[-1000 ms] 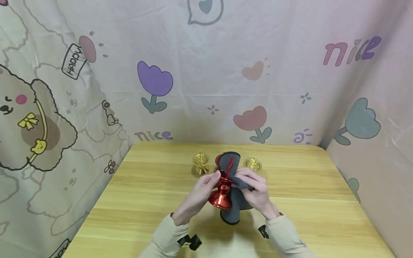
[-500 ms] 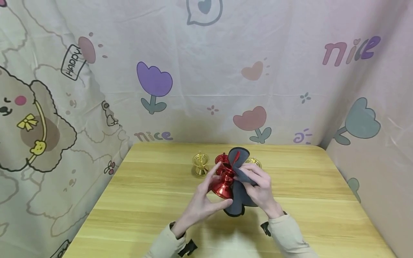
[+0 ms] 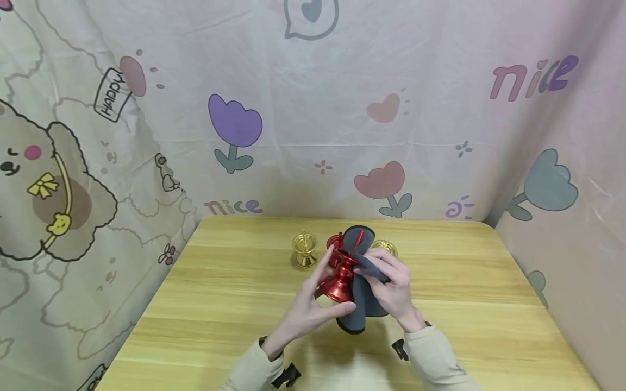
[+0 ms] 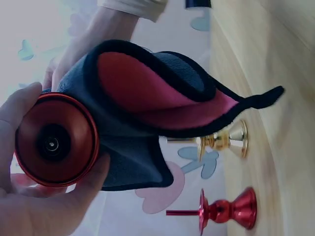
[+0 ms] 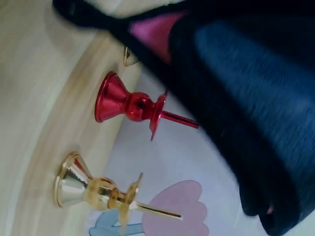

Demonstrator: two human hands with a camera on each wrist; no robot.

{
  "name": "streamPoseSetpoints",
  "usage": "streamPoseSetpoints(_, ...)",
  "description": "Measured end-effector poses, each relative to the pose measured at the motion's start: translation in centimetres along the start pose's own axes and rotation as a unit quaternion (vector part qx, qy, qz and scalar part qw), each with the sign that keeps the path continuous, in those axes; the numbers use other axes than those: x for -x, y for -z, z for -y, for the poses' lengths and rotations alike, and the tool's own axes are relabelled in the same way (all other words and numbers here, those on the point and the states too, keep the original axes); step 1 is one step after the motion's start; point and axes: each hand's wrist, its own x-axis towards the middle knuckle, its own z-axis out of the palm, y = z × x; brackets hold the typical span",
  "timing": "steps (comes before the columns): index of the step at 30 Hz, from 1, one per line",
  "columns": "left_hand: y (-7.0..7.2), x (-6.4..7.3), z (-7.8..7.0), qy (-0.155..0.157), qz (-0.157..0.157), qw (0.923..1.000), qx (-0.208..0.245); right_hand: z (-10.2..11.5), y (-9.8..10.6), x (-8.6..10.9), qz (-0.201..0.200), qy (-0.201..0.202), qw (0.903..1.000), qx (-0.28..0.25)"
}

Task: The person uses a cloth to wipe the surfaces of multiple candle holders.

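My left hand [image 3: 309, 307] holds a shiny red candlestick [image 3: 339, 286] by its flared base, thumb on the near side and fingers on the far side. The candlestick is tilted, its spike [image 3: 359, 238] pointing up and to the right. In the left wrist view its round underside [image 4: 74, 123] faces the camera. My right hand [image 3: 395, 282] pinches a grey cloth [image 3: 371, 304] with black edging against the upper part of the candlestick. The cloth's pink reverse [image 4: 133, 83] shows in the left wrist view. The right fingertips are partly hidden in its folds.
Behind the hands, a second red candlestick [image 5: 140, 106] stands on the wooden table [image 3: 220, 282], partly covered in the head view. A gold candlestick [image 3: 305, 252] stands to its left, another gold candlestick [image 3: 386, 247] to its right. A printed curtain [image 3: 313, 108] hangs behind.
My left hand has shifted from the candlestick's upper rim to its base. The candlestick has tilted further right and risen slightly. The right hand, still on the cloth, has moved a little right.
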Motion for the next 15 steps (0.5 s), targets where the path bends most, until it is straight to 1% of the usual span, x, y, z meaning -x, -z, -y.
streamPoseSetpoints(2, 0.0, 0.0, 0.1, -0.005, -0.011, 0.9998, 0.018, 0.2, 0.1, -0.1, 0.019, -0.013, 0.9997, 0.006)
streamPoseSetpoints(4, 0.2, 0.1, 0.3, -0.006, -0.013, 0.9989, 0.044, 0.4, 0.2, -0.3, 0.049, -0.022, 0.9985, 0.006)
streamPoseSetpoints(6, 0.5, 0.1, 0.4, -0.002, -0.005, 0.9973, 0.073, 0.5, 0.5, -0.5, 0.080, -0.025, 0.9965, 0.001)
streamPoseSetpoints(8, 0.8, 0.2, 0.5, 0.006, 0.011, 0.9939, 0.110, 0.5, 0.7, -0.6, 0.096, -0.021, 0.9951, -0.010)
streamPoseSetpoints(10, 1.0, 0.3, 0.5, 0.020, 0.036, 0.9865, 0.158, 0.4, 0.9, -0.6, 0.096, -0.016, 0.9950, -0.022)
streamPoseSetpoints(11, 1.1, 0.4, 0.4, 0.027, 0.050, 0.9809, 0.186, 0.4, 0.9, -0.6, 0.092, -0.014, 0.9953, -0.029)
streamPoseSetpoints(13, 1.3, 0.3, 0.3, 0.045, 0.073, 0.9708, 0.224, 0.2, 0.9, -0.5, 0.078, -0.007, 0.9962, -0.039)
streamPoseSetpoints(14, 1.4, 0.3, 0.3, 0.053, 0.080, 0.9684, 0.230, 0.1, 0.9, -0.4, 0.071, -0.003, 0.9966, -0.042)
streamPoseSetpoints(15, 1.4, 0.3, 0.3, 0.055, 0.084, 0.9712, 0.216, 0.0, 0.9, -0.3, 0.064, 0.003, 0.9971, -0.041)
